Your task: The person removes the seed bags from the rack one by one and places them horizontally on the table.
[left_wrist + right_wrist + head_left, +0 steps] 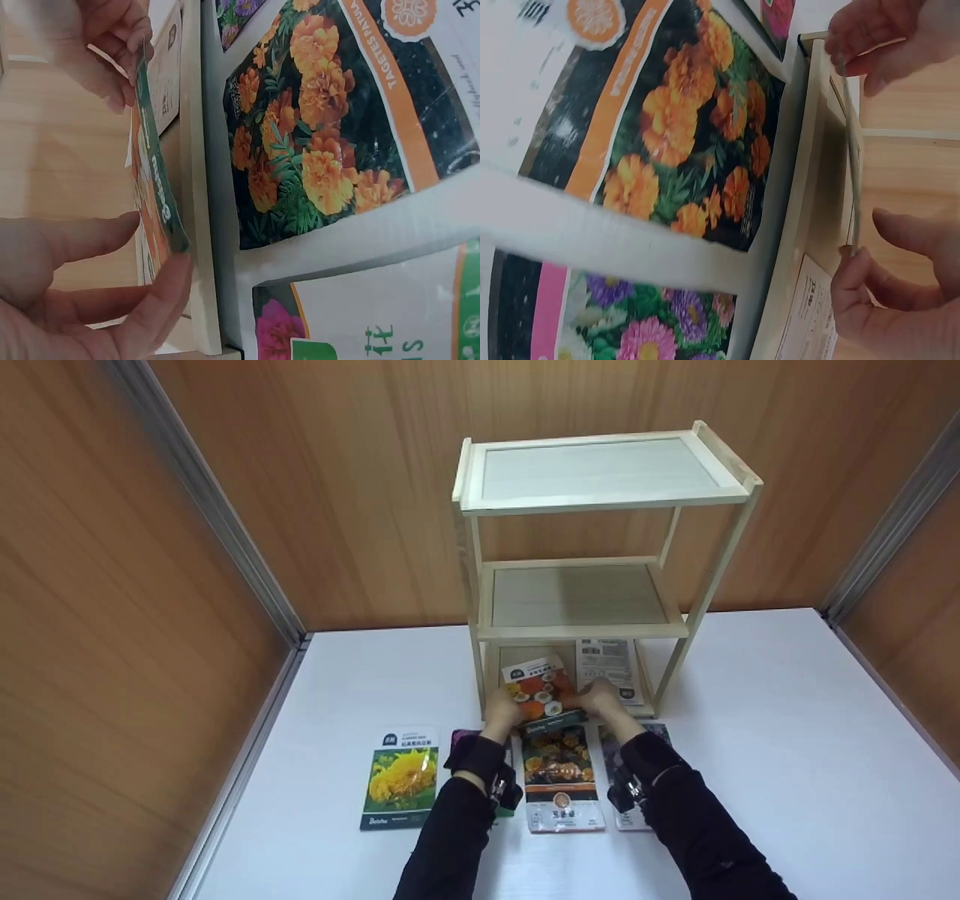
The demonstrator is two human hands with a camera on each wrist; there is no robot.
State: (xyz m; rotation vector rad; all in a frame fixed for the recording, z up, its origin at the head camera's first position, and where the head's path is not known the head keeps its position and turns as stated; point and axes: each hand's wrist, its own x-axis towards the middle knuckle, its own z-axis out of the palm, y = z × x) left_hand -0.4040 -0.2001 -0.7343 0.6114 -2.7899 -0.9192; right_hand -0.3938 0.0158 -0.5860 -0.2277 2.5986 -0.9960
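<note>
Both hands hold one seed packet [536, 697] with orange and white flowers over the front of the rack's bottom shelf [491, 660]. The left hand [502, 712] pinches its left side between thumb and fingers. At the opposite side, the right hand [600, 699] grips the edge with thumb and fingertips. The packet is tilted, its dark green lower edge [161, 180] toward me. Beside it on the shelf, a white packet [609, 667] lies with its printed text side up. Just in front of the shelf, a marigold packet [561, 780] lies on the table.
The pale wooden rack has a middle shelf [577, 596] and a top shelf [600, 469] above the hands. On the white table lie a yellow flower packet [401, 780], a magenta flower packet [279, 330] and an aster packet [652, 322], the last two partly covered by the forearms in the head view.
</note>
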